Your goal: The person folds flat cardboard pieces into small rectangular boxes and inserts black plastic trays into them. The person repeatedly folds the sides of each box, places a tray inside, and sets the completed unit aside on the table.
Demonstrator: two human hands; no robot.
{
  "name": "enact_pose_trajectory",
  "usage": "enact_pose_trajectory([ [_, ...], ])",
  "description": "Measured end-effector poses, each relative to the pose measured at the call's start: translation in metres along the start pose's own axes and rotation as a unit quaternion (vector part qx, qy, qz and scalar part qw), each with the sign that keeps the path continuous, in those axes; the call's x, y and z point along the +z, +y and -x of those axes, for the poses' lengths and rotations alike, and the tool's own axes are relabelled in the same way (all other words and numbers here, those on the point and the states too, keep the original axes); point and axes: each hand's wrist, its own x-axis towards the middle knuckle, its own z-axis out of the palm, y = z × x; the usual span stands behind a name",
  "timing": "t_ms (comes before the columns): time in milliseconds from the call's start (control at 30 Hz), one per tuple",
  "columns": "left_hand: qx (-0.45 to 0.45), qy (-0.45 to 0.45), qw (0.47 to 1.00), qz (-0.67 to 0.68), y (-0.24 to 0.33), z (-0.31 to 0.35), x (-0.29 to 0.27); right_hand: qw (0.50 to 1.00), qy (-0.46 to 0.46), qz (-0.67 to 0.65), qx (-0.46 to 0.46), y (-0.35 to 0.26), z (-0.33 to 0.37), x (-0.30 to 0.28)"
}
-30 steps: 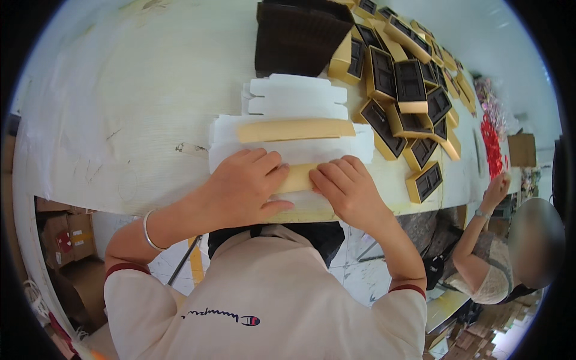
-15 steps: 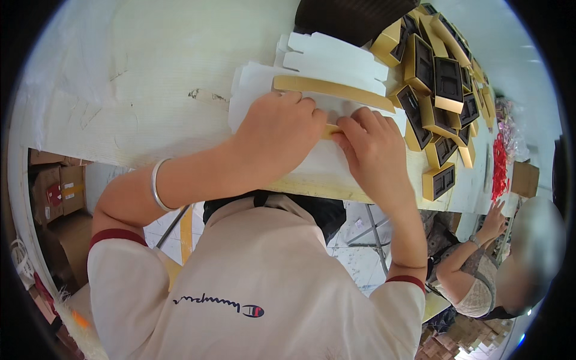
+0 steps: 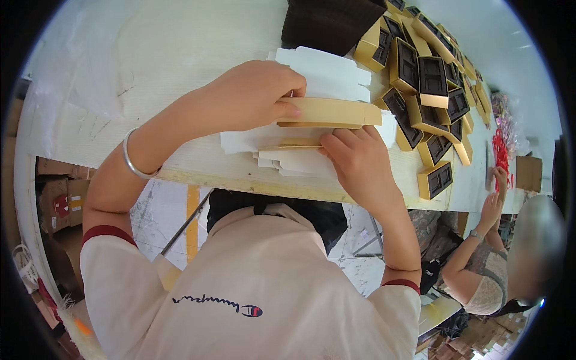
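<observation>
A partly folded gold card box, white on its inner side, lies before me on the white table. Its long far wall stands raised, and a thin gold strip runs along the near side. My left hand is closed on the far gold wall, thumb on its face and fingers curled behind. At the right end, my right hand has bent fingers against the near strip and the box's corner; its fingertips are partly hidden. White flaps spread out under and in front of the box. Behind it lie flat white card blanks.
A dark brown box stands at the far edge. Several gold boxes with black inserts are heaped at right. Beyond them are red ribbons and a co-worker's hands. Clear plastic covers the left; cartons sit below.
My left hand has moved left and away from me, onto the far gold wall, which is now more exposed. My right hand has shifted slightly nearer. The near white flaps have come into view.
</observation>
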Motion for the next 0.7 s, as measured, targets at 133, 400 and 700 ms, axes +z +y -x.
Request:
enact_pose_trajectory([
  [133,-0.017,0.042,0.997,0.065,0.019,0.014,-0.011,0.98,0.101,0.146,-0.094,0.007,0.0,-0.028],
  [400,0.031,0.179,0.983,0.022,0.013,0.015,0.057,0.991,-0.004,-0.012,-0.133,0.023,0.009,0.005],
  [700,0.184,-0.067,0.965,0.174,-0.016,0.027,0.026,0.986,0.029,-0.156,-0.055,0.028,0.015,0.008],
])
